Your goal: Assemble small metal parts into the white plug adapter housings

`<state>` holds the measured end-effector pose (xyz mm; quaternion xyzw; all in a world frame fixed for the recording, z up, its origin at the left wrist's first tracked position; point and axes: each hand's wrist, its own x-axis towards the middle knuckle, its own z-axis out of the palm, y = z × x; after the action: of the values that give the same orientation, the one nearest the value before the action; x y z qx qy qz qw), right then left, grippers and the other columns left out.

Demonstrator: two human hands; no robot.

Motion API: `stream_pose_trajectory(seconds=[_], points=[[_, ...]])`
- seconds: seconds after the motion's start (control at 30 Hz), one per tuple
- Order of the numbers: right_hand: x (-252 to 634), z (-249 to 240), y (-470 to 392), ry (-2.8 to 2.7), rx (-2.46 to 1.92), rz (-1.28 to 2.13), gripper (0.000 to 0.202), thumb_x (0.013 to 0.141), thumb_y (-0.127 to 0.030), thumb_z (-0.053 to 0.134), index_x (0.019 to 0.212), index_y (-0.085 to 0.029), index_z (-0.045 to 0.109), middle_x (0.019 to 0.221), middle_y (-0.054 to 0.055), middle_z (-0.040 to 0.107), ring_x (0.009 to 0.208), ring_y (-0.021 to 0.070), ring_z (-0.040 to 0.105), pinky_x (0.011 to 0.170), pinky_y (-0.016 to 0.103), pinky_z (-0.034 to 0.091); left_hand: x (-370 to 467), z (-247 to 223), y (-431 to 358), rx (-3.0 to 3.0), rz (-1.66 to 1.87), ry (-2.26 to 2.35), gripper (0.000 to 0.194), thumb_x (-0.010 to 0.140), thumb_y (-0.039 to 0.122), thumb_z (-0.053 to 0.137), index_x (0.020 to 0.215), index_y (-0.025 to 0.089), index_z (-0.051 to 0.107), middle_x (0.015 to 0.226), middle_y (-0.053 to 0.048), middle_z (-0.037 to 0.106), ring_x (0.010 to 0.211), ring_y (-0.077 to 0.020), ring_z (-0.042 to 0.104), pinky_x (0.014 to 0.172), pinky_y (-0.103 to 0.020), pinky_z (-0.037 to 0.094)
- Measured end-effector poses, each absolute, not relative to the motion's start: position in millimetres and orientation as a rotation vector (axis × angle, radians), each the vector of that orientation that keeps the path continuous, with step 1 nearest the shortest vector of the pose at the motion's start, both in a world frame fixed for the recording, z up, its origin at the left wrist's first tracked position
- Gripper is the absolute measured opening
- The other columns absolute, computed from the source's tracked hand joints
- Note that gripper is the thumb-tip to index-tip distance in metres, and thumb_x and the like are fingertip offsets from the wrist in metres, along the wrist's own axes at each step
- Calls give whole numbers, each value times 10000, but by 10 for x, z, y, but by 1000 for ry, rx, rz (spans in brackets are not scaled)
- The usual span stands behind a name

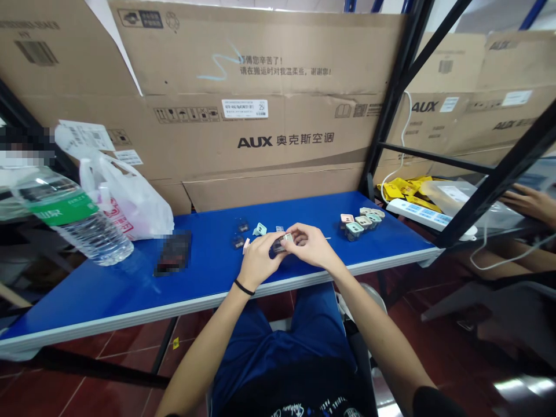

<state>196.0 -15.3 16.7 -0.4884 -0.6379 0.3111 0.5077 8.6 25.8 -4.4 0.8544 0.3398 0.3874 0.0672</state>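
Between my two hands, just above the table's front part, is a small dark see-through box with a cream-coloured lid. My left hand is closed around its left side. From the right, my right hand pinches the lid, its fingers curled over and partly hiding it. Left of the hands lie small dark see-through pieces and a mint-green lid. A pink piece shows beside my left hand. Farther right, several small lidded boxes in mint, cream and peach stand grouped together.
On the blue table are a phone-like dark object, a water bottle and a white plastic bag. Large cardboard boxes stand behind. At right are a black frame post, a white power strip and another person's hand.
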Motion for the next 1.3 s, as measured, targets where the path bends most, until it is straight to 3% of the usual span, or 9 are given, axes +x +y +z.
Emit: stream_pose_trajectory(seconds=[0.27,0.73,0.93,1.17,1.3], points=[[2092,157,-162,-1624,-1179,824,428,761,-462,835,1024,-124,837,824,78,787,706,200,718,673,308,563,57,-58,223,2597,1107,1019,322,921,312,735,1238,253,730,1239,-64,791,1153,-280,741,1076,-438,547],[2134,130,-99,-1466,-1099,901,514,592,-435,963,1003,-144,861,855,91,809,762,212,730,726,347,610,113,-43,147,2691,1159,1132,321,933,271,727,1250,227,726,1239,-105,790,1136,-321,748,1043,-493,552],[2178,110,-61,-1493,-1034,959,463,624,-479,944,968,-178,870,809,66,800,728,195,711,717,348,595,72,18,103,2622,1136,1026,342,937,373,749,1257,255,728,1244,-71,792,1149,-298,747,1078,-467,557],[2393,210,-117,-1433,-1079,990,501,634,-463,941,1030,-167,860,862,75,824,743,205,747,746,356,617,-102,82,271,2528,1221,946,357,875,296,813,1213,205,740,1230,-94,794,1127,-283,762,1032,-428,604],[2464,243,-152,-1439,-1160,914,494,684,-477,916,1052,-154,849,911,93,830,803,225,773,788,364,632,-169,122,332,2377,1282,948,414,835,337,852,1215,222,736,1205,-86,796,1066,-270,775,955,-412,642]])
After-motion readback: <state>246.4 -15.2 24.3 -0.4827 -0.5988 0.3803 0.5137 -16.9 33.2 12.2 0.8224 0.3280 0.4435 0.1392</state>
